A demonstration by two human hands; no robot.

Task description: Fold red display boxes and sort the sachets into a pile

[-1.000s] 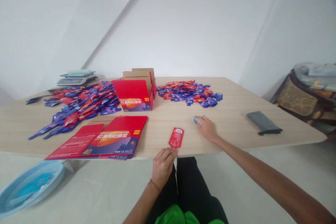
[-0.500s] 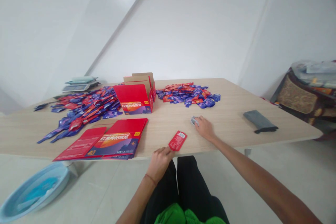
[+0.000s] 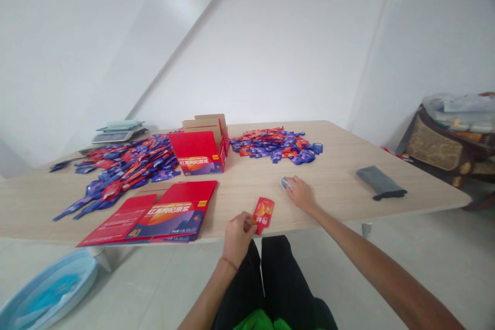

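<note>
At the table's near edge, a red sachet (image 3: 263, 213) shows its printed front with an orange fruit picture. My left hand (image 3: 238, 234) is closed at its lower left edge, thumb and fingertips pinched together there. To the right, my right hand (image 3: 300, 193) rests on the table with its fingers closed around a small grey-and-white rounded object (image 3: 285, 183). What that object is cannot be made out, as the fingers cover part of it. The two hands are apart, with the sachet between them.
Flat red-and-purple cartons (image 3: 170, 212) lie front left, behind them open standing boxes (image 3: 201, 152). Sachet heaps lie left (image 3: 131, 162) and centre (image 3: 278, 143). A scale (image 3: 116, 134) stands back left, a grey cloth pouch (image 3: 381, 182) right, a blue basin (image 3: 83, 263) below.
The red sachet has turned over, from its barcode side to its printed front. My left hand has curled its fingers at the sachet's edge. My right hand stays in nearly the same place.
</note>
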